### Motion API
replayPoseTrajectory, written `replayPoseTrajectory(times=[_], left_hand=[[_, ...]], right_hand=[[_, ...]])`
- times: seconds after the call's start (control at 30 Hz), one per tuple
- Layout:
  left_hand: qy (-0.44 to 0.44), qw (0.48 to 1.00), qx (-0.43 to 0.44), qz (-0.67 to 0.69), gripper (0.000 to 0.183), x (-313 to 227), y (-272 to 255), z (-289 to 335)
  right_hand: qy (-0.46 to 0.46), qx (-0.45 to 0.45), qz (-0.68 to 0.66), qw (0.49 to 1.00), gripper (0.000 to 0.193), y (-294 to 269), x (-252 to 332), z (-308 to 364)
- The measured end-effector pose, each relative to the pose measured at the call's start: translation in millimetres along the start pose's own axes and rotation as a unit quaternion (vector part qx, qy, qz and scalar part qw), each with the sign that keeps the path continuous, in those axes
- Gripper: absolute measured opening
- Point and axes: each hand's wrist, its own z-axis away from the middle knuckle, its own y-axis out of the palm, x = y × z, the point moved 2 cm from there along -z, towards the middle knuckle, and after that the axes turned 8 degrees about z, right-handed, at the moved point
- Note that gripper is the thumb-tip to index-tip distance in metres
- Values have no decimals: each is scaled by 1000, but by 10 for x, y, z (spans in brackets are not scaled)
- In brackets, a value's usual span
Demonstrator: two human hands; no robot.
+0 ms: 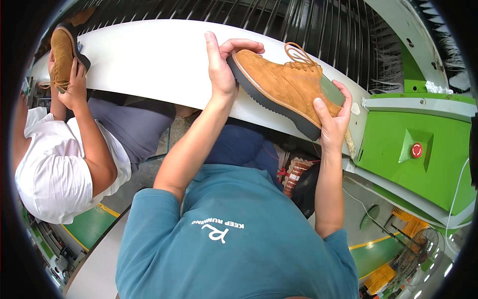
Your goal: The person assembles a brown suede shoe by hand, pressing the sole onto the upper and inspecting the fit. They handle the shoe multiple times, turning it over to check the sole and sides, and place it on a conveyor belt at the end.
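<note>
A tan suede lace-up boot (284, 82) with a black treaded sole is held up on its side over the white worktop, toe to the left. My left hand (224, 65) cups the toe end, thumb raised off the boot and fingers bent over beyond the toe. At the heel and ankle end, my right hand (336, 117) grips the boot, its thumb on the near side and its fingers reaching around the collar. Brown laces (301, 55) loop up from the boot's front, and a green lining shows at its opening.
The white worktop (149, 55) curves across in front, with a rack of dark rods (308, 25) behind. On the right stands a green machine housing (438, 134) with a red button (417, 150). At the left, a co-worker (64, 164) holds a similar boot (62, 57).
</note>
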Motion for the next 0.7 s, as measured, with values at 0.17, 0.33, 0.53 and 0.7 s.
replayPoseTrajectory(times=[0.17, 0.33, 0.53, 0.7], left_hand=[[38, 996, 14, 76, 102, -38, 25, -25], [89, 988, 119, 52, 94, -436, 427, -174], [100, 970, 217, 32, 103, -930, 927, -624], [14, 968, 236, -79, 121, -965, 1194, -825]], right_hand=[[-43, -5, 57, 997, 80, -73, -40, 49], [-106, -66, 50, 991, 81, -3, 161, 243], [-257, -138, 68, 954, 94, 255, 276, 342], [-360, -59, 116, 924, 104, 643, -10, 480]])
